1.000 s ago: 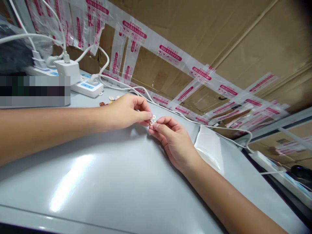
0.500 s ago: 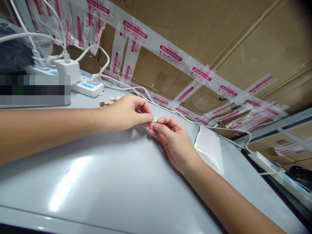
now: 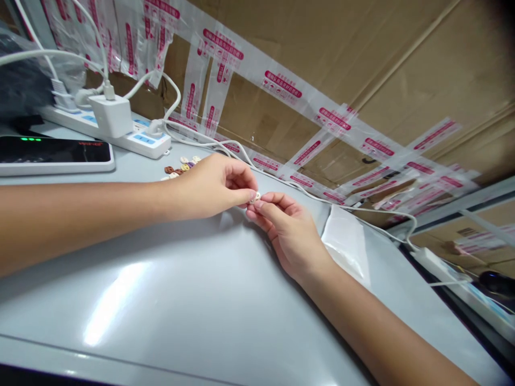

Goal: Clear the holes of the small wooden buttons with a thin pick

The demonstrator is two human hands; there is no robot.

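Note:
Above the grey table, my left hand (image 3: 219, 187) and my right hand (image 3: 292, 233) meet fingertip to fingertip. Pinched between them is a small white piece with round holes (image 3: 256, 198), mostly covered by the fingers. Thumb and forefinger of each hand are closed on it, the left from one side and the right from the other. Whether it is one part or two joined parts I cannot tell. Behind my left wrist lies a loose pile of similar small pieces (image 3: 183, 167) in white, brown, yellow and purple, partly hidden by the forearm.
A white power strip (image 3: 151, 145) with a charger (image 3: 115, 115) stands at the back left, near a black-faced device (image 3: 56, 153). White cables run along the taped cardboard (image 3: 273, 115). A clear plastic bag (image 3: 346, 241) lies right of my right hand.
My left fingertips have shifted slightly right, closer to the right ones, and now cover more of the white piece. My right hand has barely moved.

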